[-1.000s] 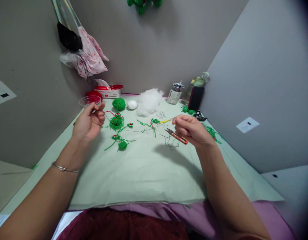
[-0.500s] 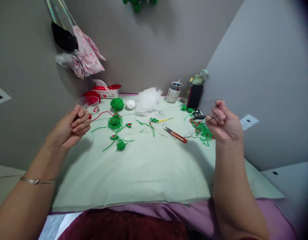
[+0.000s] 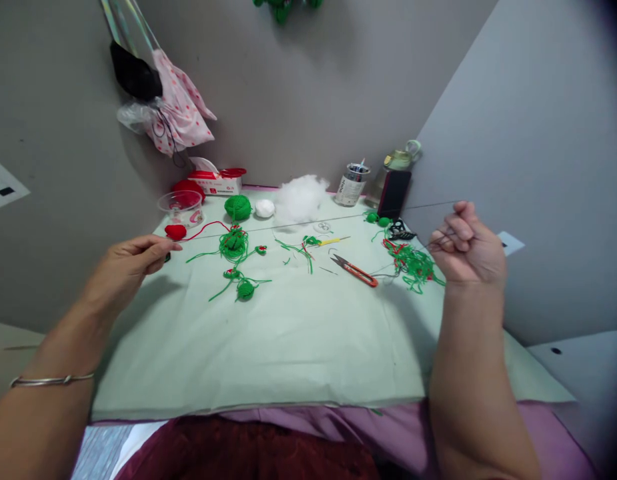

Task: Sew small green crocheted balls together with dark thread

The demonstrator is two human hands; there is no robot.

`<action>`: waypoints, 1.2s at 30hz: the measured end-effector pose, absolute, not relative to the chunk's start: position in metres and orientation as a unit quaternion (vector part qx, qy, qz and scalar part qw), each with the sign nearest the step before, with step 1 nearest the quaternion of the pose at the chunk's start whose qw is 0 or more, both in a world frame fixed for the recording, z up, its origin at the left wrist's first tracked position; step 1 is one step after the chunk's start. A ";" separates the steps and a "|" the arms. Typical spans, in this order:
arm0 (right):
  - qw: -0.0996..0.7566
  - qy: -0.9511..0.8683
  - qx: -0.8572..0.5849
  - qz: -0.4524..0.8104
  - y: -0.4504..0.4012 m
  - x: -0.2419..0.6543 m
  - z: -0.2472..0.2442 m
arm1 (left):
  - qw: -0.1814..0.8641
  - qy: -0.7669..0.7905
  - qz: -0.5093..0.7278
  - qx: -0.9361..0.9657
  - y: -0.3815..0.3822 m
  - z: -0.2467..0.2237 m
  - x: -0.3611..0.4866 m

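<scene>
A thin dark thread is stretched across the table between my two hands. My left hand pinches one end between thumb and fingertips, with a small dark piece showing by the fingers. Just beyond it lies a small red yarn piece with a red strand. My right hand is raised and closed on the thread's other end, with more thread looped about the fingers. Below the thread are orange-handled thread snips, a yellow-handled crochet hook and small green crocheted pieces.
At the back stand a clear plastic tub, a tissue box, a green yarn ball, white stuffing, a pen can, a phone and a bottle. Tangled green yarn lies right.
My hands have moved farther apart, and the thread is pulled straighter. The left fingers have shifted from a curled fist to a pinch, uncovering the red yarn piece.
</scene>
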State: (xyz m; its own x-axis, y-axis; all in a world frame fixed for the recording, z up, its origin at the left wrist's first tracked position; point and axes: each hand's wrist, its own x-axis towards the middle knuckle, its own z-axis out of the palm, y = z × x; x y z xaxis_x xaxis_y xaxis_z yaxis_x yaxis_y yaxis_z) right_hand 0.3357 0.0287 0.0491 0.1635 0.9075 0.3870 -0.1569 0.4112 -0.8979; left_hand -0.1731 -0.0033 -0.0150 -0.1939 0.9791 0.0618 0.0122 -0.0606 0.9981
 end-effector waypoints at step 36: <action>0.157 -0.787 -0.590 0.086 -0.008 0.271 0.063 | 0.364 0.459 0.609 0.534 -0.027 0.014 -0.124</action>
